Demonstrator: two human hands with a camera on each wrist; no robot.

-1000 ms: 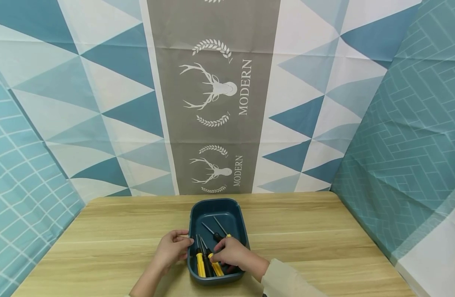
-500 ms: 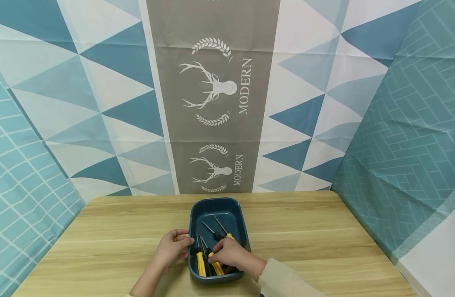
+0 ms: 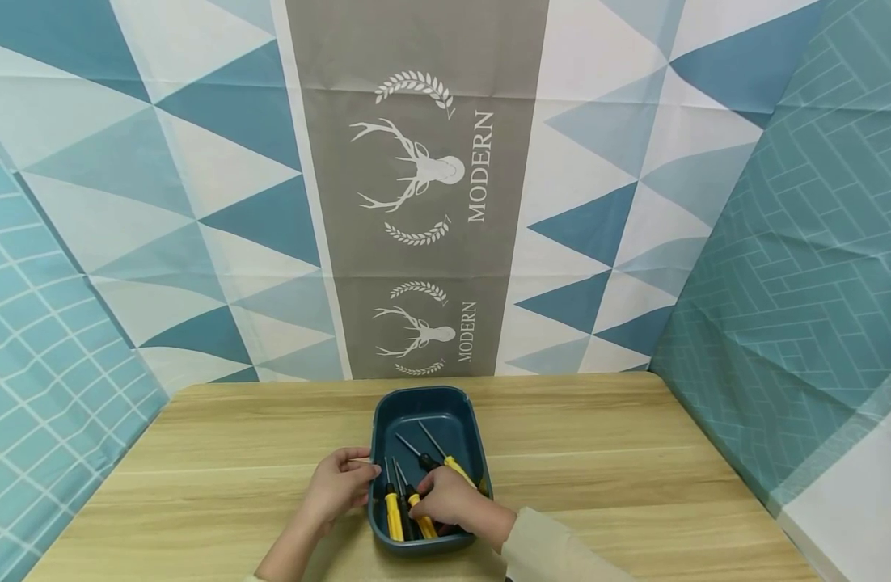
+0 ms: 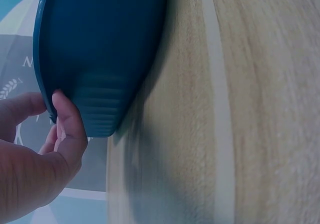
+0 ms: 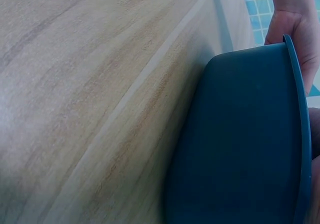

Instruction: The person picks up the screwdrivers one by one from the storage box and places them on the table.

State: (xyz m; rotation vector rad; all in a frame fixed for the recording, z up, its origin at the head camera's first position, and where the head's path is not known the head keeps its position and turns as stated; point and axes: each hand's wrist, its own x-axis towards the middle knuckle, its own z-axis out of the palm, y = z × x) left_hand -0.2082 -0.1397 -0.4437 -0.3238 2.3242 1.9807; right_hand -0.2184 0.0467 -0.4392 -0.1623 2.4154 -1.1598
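Note:
A dark blue plastic bin sits on the table with several screwdrivers inside. My left hand pinches its left rim between thumb and fingers, as the left wrist view of the bin wall also shows. Reaching in from the right, my right hand pinches a yellow-and-black screwdriver near the front, its lower fingers partly hidden. Left of that lie a yellow-handled screwdriver and a black-handled one. Beyond the right hand are another black-handled screwdriver and a yellow-handled one, both slanting.
The wood-grain table extends to both sides of the bin. A patterned cloth backdrop hangs behind its far edge, with tiled-print cloths at left and right. In the right wrist view, the bin's outer wall fills much of the picture.
My right hand has shifted slightly left and down inside the bin, baring more of the right-hand yellow handle. The front screwdriver moves slightly with it. My left hand stays at the rim.

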